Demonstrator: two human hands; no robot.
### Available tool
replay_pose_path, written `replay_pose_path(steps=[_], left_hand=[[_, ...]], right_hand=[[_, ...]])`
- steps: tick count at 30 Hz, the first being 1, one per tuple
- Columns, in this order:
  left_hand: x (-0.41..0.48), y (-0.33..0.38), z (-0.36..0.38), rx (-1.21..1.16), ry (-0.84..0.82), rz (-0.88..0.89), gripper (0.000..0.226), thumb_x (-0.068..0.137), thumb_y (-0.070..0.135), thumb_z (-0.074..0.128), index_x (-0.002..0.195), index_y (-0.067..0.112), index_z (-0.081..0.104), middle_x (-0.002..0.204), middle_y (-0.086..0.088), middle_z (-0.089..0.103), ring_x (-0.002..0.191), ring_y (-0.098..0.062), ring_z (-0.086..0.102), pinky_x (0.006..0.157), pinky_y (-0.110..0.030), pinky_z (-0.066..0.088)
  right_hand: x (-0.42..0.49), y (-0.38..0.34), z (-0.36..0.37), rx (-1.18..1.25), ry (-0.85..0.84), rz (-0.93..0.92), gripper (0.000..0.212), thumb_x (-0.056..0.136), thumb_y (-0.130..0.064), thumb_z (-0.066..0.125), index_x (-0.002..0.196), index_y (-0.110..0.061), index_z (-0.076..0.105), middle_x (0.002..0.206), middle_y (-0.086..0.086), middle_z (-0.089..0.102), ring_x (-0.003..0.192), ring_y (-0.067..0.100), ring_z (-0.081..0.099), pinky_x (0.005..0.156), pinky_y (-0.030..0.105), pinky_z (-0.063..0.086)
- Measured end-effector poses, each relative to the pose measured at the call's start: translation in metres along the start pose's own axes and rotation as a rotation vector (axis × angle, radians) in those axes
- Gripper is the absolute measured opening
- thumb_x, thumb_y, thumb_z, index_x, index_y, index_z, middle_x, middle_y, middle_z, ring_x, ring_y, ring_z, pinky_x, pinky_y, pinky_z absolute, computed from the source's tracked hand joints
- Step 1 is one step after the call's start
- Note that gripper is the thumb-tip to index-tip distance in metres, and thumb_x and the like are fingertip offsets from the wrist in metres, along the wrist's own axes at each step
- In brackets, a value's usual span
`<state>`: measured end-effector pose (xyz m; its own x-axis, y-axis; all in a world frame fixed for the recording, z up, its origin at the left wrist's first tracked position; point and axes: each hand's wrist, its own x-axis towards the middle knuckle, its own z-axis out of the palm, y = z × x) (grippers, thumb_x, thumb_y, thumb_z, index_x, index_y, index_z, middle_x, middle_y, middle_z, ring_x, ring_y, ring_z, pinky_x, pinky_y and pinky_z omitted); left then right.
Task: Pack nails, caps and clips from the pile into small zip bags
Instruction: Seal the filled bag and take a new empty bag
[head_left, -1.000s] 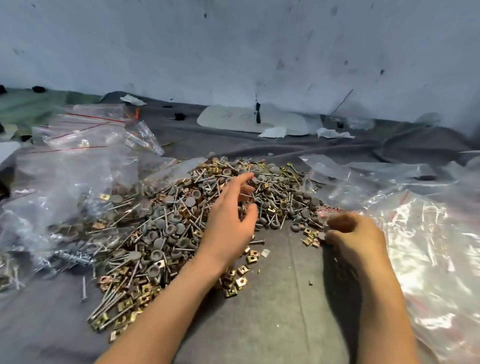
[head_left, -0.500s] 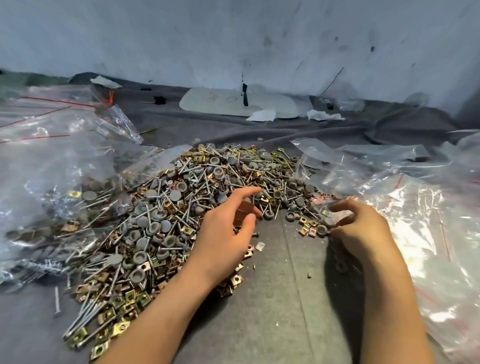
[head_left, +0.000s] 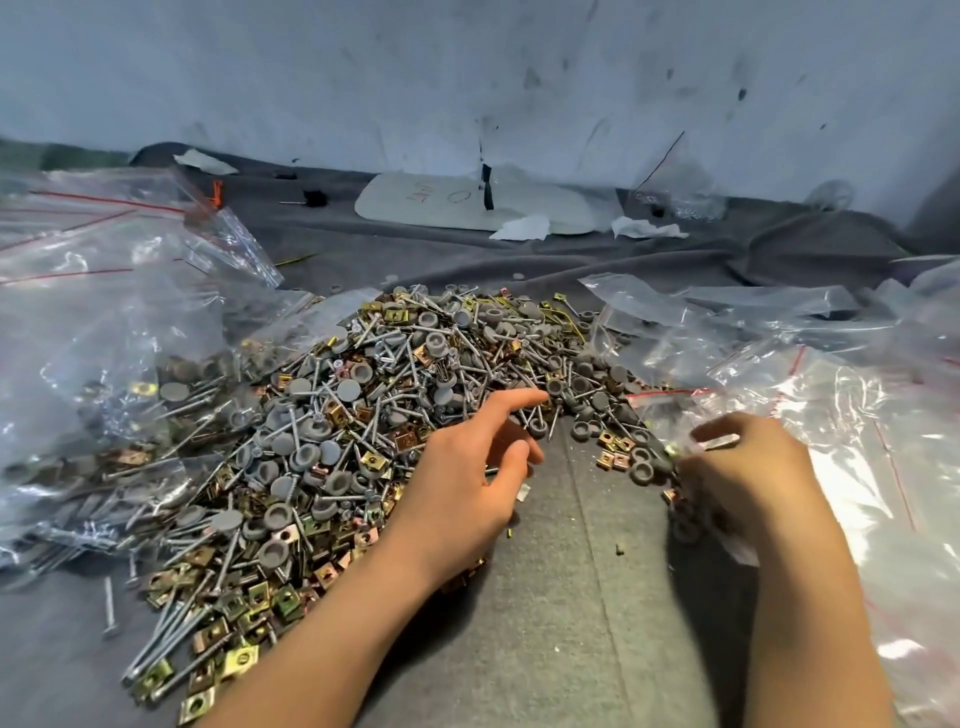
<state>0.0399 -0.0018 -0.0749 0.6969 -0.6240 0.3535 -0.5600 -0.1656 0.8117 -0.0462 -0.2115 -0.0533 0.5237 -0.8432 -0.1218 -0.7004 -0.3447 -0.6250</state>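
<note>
Pile (head_left: 363, 415) of nails, grey caps and brassy clips sprawls over the grey cloth (head_left: 571, 623), from the lower left back to the middle. Left hand (head_left: 462, 493) sits at its near right edge, grip apart: index finger (head_left: 519, 402) stretched out onto the hardware, thumb clear of it. Right hand (head_left: 753, 478) is just right of the pile, grip pinched on a small zip bag (head_left: 691, 519) with a few bits inside, kinda blurry. Packed bags (head_left: 104, 364) heap up on the left, more clear bags (head_left: 857, 441) on the right. Further back, a white board (head_left: 441, 202) lies by the wall (head_left: 467, 78).

A grey cloth (head_left: 571, 639) carries the hardware pile (head_left: 384, 410), flanked by clear bags (head_left: 104, 322).
</note>
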Motion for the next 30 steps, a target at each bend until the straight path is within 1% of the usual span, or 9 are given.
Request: replay_pose_path(steps=[3,5,7,10,14,18,20,25,30], left_hand=[[0.000,-0.001,0.000,0.003,0.006,0.004,0.039,0.096,0.006,0.054,0.128,0.029,0.056,0.086,0.010,0.069,0.082,-0.003,0.066,0.080,-0.026,0.054],[0.000,-0.001,0.000,0.003,0.011,0.004,0.037,0.096,0.006,0.054,0.126,0.028,0.057,0.086,0.011,0.070,0.082,-0.003,0.067,0.081,-0.029,0.055],[0.000,0.000,0.000,-0.008,0.017,0.002,0.036,0.096,0.006,0.054,0.125,0.028,0.058,0.085,0.010,0.070,0.082,-0.005,0.067,0.081,-0.033,0.056],[0.001,0.001,-0.001,-0.071,0.052,-0.009,0.033,0.096,0.006,0.055,0.120,0.028,0.061,0.084,0.008,0.071,0.082,-0.006,0.068,0.078,-0.036,0.057],[0.000,0.007,-0.004,-0.315,0.082,-0.042,0.020,0.093,0.013,0.061,0.108,0.026,0.067,0.089,0.005,0.073,0.085,-0.010,0.070,0.083,-0.035,0.058],[0.002,0.011,-0.007,-0.544,0.121,-0.049,0.026,0.083,0.026,0.067,0.108,0.022,0.065,0.097,0.001,0.073,0.089,-0.016,0.071,0.082,-0.030,0.058],[0.004,0.011,-0.008,-0.593,0.149,-0.064,0.026,0.082,0.028,0.070,0.105,0.018,0.064,0.092,0.001,0.073,0.085,-0.015,0.070,0.080,-0.028,0.058],[0.005,0.006,-0.011,-0.459,0.114,-0.139,0.011,0.092,0.011,0.061,0.097,0.019,0.067,0.082,0.001,0.069,0.076,-0.015,0.068,0.071,-0.024,0.056],[0.003,0.005,-0.014,-0.059,0.078,0.028,0.019,0.091,0.035,0.053,0.091,0.019,0.064,0.079,0.009,0.063,0.073,-0.010,0.062,0.067,-0.025,0.049]], right_hand=[[0.000,0.006,-0.006,0.148,0.011,0.021,0.011,0.077,-0.005,0.069,0.076,-0.016,0.071,0.083,0.014,0.071,0.079,0.035,0.066,0.077,0.049,0.057],[0.003,0.008,-0.007,0.218,0.074,0.013,0.014,0.082,-0.009,0.066,0.071,-0.016,0.070,0.083,0.009,0.073,0.080,0.032,0.066,0.077,0.047,0.056],[0.004,0.004,-0.010,0.238,0.320,-0.092,0.011,0.086,-0.016,0.064,0.077,-0.019,0.070,0.086,0.004,0.072,0.080,0.022,0.063,0.074,0.032,0.048],[-0.010,-0.013,-0.020,0.506,0.656,-0.422,0.010,0.086,-0.023,0.063,0.090,-0.019,0.072,0.081,0.000,0.068,0.074,0.010,0.057,0.071,0.023,0.044],[-0.038,-0.036,-0.016,0.755,0.279,-0.677,0.013,0.083,-0.010,0.071,0.078,-0.022,0.068,0.070,-0.011,0.067,0.060,-0.002,0.054,0.055,0.010,0.043],[-0.051,-0.055,0.010,0.521,-0.075,-0.706,0.019,0.074,-0.008,0.079,0.066,-0.015,0.064,0.069,0.005,0.065,0.063,0.019,0.057,0.059,0.029,0.046],[-0.053,-0.062,0.022,0.460,-0.167,-0.716,0.027,0.072,-0.009,0.081,0.062,-0.013,0.056,0.063,0.003,0.060,0.059,0.015,0.051,0.055,0.027,0.041],[-0.055,-0.064,0.032,0.440,-0.261,-0.673,0.029,0.076,-0.011,0.078,0.064,-0.015,0.052,0.053,-0.007,0.052,0.051,0.010,0.047,0.050,0.030,0.043],[-0.056,-0.063,0.037,0.467,-0.429,-0.576,0.023,0.081,-0.003,0.061,0.062,-0.011,0.051,0.046,0.001,0.054,0.043,0.016,0.054,0.045,0.031,0.046]])
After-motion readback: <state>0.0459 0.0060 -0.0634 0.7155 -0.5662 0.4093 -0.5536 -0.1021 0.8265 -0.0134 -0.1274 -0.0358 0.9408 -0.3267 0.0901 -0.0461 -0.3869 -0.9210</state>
